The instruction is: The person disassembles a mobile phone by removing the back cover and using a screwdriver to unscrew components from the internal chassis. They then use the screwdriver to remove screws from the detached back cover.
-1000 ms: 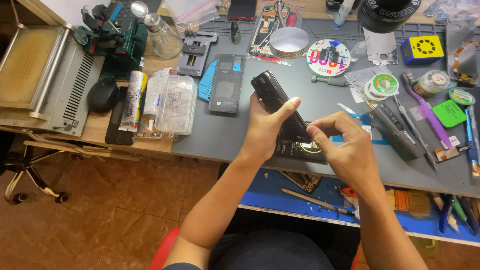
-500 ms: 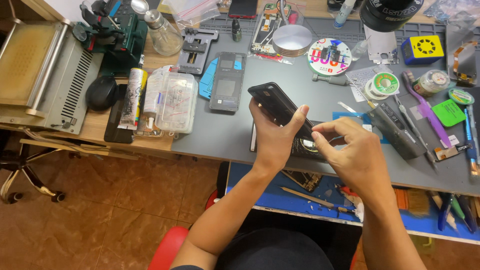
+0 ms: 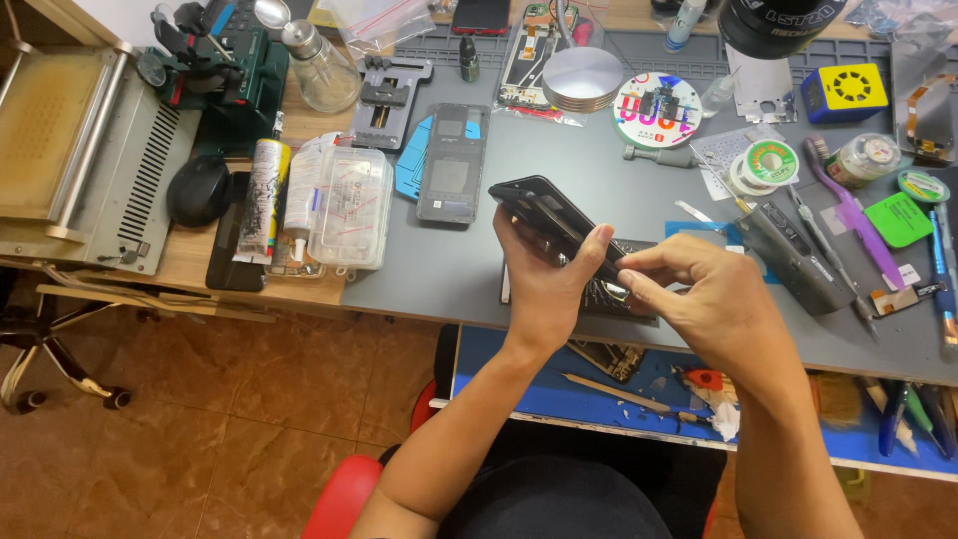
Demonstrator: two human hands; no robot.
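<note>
Head view: left hand (image 3: 544,289) fingers grip glossy black phone (image 3: 549,215); right hand (image 3: 704,299) fingers pinch its edge.

Phone (image 3: 544,215) sits above mat (image 3: 449,279), between left hand (image 3: 544,289) and right hand (image 3: 709,299); plastic box (image 3: 349,205) lies left.

A grey mat-covered workbench (image 3: 469,269) fills the upper right of the view, with a lower blue shelf (image 3: 519,384) jutting out beneath its front edge. To the left the bench top turns to pale bare wood (image 3: 190,265), and a beige metal machine with a vented side (image 3: 90,170) sits on it. The floor is glossy brown marbled tile (image 3: 200,419) — soft reflections show on it, and the light over the bench is even and bright. At the far left stands a chrome chair base on castors (image 3: 50,369). A red padded seat edge (image 3: 344,494) shows at the bottom.
</note>
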